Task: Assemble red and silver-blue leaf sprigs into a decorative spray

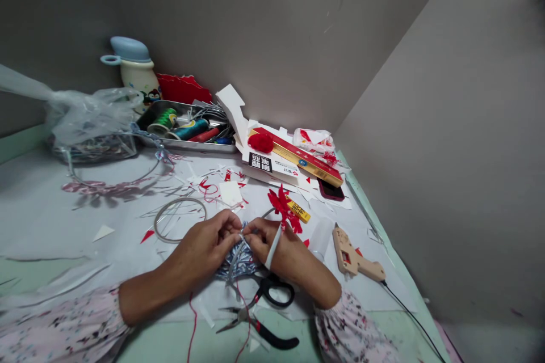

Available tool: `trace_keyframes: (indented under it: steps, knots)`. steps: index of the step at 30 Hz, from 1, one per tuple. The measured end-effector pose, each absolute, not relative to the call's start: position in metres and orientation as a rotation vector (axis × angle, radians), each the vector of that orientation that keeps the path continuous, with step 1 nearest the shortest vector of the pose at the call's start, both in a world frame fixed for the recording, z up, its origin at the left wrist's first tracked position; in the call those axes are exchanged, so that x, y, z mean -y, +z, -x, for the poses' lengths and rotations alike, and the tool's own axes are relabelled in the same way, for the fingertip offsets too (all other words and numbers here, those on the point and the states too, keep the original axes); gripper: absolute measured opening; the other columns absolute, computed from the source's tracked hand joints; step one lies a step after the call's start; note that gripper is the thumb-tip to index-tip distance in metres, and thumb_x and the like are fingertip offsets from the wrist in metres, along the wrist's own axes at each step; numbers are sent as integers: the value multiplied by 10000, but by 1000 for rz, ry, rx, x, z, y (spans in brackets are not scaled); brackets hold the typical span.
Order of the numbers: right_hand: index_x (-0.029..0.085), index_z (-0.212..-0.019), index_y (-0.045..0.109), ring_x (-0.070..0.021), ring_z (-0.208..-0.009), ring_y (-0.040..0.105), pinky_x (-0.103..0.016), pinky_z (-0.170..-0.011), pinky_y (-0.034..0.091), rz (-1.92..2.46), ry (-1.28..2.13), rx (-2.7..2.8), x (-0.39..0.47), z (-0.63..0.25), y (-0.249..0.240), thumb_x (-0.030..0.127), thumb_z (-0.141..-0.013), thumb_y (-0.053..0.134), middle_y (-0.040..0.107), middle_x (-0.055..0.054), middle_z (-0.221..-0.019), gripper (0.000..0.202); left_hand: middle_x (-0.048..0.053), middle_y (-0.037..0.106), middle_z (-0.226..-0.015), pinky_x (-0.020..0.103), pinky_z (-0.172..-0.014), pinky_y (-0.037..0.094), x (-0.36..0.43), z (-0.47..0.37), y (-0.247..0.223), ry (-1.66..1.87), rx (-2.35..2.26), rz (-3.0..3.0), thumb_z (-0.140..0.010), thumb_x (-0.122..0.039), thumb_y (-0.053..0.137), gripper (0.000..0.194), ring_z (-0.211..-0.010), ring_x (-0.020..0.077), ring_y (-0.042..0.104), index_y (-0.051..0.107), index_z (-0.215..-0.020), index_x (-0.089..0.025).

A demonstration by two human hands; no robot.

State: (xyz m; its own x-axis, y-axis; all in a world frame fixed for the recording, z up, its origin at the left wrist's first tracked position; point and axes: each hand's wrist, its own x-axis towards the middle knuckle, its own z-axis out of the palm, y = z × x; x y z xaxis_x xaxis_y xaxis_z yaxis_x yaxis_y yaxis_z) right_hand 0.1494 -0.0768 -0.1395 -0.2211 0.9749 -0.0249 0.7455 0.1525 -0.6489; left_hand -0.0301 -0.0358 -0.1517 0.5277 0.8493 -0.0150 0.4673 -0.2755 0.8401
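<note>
At the middle of the table, my left hand (pixel 215 238) pinches the top of a blue-and-white striped bundle (pixel 242 261), its fingertips pressed together. My right hand (pixel 272 241) meets it from the right, fingers closed on the same spot; the small part between the fingertips is too tiny to make out. A pale strip (pixel 273 247) lies against the right hand, and a red petal-shaped piece (pixel 284 209) shows just beyond it. Black-handled scissors (pixel 276 291) and pliers (pixel 255 322) lie below the bundle, beside red thread (pixel 193 323).
A beige glue gun (pixel 353 255) lies at the right with its cord. Wire rings (pixel 164 232), paper scraps and a phone (pixel 331 190) are around. Behind stand a metal tray (pixel 191 146) of thread spools, a plastic bag (pixel 93 119), a bottle (pixel 138 71) and boxes (pixel 272 167).
</note>
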Motion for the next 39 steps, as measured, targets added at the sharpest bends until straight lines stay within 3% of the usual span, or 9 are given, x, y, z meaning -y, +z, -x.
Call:
trace_keyframes:
  steps: [8,12,15,20,26,31,39]
  knots:
    - [205,-1031,667,-194,-836,624,-279,-692,474,1561,651,2169,84,-152,-130,192,-929,458,697,-82,-966,232,-9,632,-720,284,-625,398,35,29,-149,559,-1080,-1921,-890,-327,462,148,-676,180,584,541,-909,-205]
    - [243,-1059,651,-172,-779,612,-263,-634,474,1580,617,2189,86,-152,-128,270,-941,488,677,-63,-1019,203,9,669,-787,297,-677,414,35,29,-150,540,-1083,-1966,-899,-319,445,139,-724,189,608,532,-923,-213]
    - [235,-1001,670,-186,-819,624,-283,-687,484,1603,588,2206,82,-151,-131,250,-931,513,670,-76,-1043,172,20,677,-815,302,-691,414,36,30,-152,518,-1094,-1996,-911,-320,432,146,-751,196,616,534,-930,-217]
    - [214,-968,666,-173,-868,632,-290,-796,475,1642,788,1918,74,-148,-132,287,-977,436,692,-55,-977,242,23,683,-860,298,-709,419,36,31,-156,501,-1075,-2041,-919,-312,426,156,-792,197,626,548,-966,-226]
    - [185,-847,656,-141,-707,568,-249,-642,433,1561,949,1618,70,-146,-140,277,-922,489,642,-10,-761,205,39,682,-888,320,-728,424,37,32,-157,496,-1104,-2125,-933,-311,397,177,-809,217,619,549,-958,-223]
    - [177,-863,635,-127,-660,566,-247,-642,436,1507,1107,1414,69,-146,-146,329,-932,470,660,-10,-749,234,50,684,-939,338,-768,430,38,32,-156,535,-1095,-2101,-946,-314,389,175,-864,226,620,538,-975,-227]
    - [192,-817,636,-138,-694,588,-248,-632,396,1623,915,1681,75,-140,-131,254,-944,445,676,-5,-761,238,38,639,-866,331,-722,426,42,30,-154,607,-1138,-2107,-931,-311,387,161,-788,225,593,513,-880,-225]
